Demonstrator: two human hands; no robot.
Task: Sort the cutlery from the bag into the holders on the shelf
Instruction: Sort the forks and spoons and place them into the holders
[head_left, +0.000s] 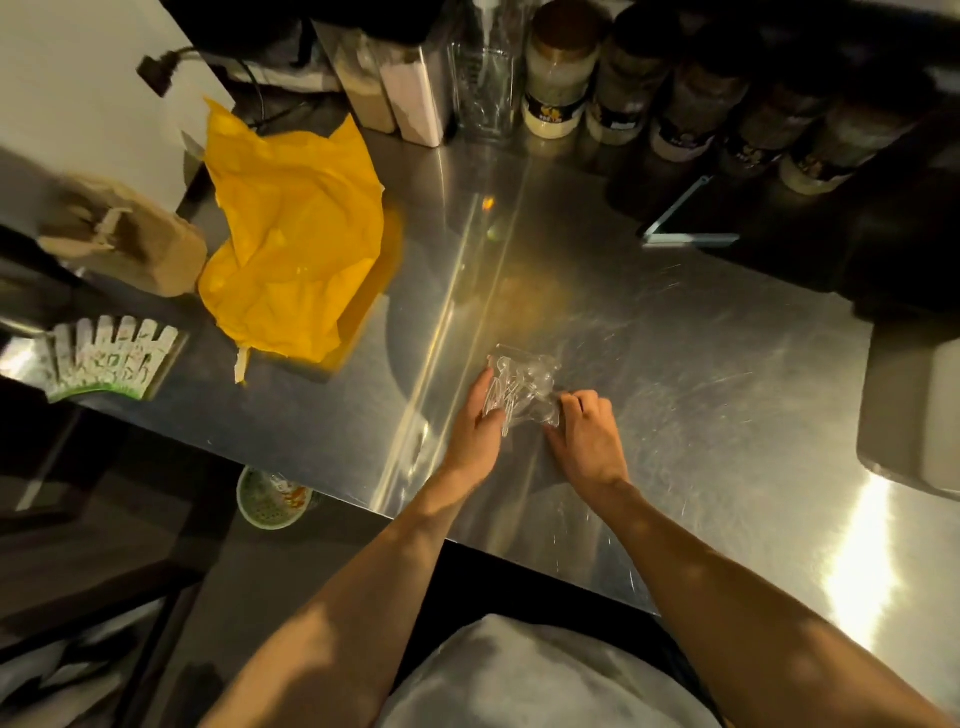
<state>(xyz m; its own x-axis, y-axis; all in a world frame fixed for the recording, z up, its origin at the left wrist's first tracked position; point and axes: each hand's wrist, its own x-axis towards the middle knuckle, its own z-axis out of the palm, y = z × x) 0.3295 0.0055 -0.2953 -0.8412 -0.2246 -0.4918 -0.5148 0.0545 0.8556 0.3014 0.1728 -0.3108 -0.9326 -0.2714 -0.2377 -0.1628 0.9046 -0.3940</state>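
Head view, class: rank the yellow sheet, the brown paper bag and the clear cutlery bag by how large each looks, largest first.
1. Yellow sheet
2. Brown paper bag
3. Clear cutlery bag, partly covered by both hands

The wide lens and differing distances make true sizes unsure.

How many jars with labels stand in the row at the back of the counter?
5 visible: a pale jar at the row's left, then four dark jars running rightward. More may hide in the shadow.

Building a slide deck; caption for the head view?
Both hands, left hand and right hand, grip a clear bag of plastic cutlery on a steel counter.
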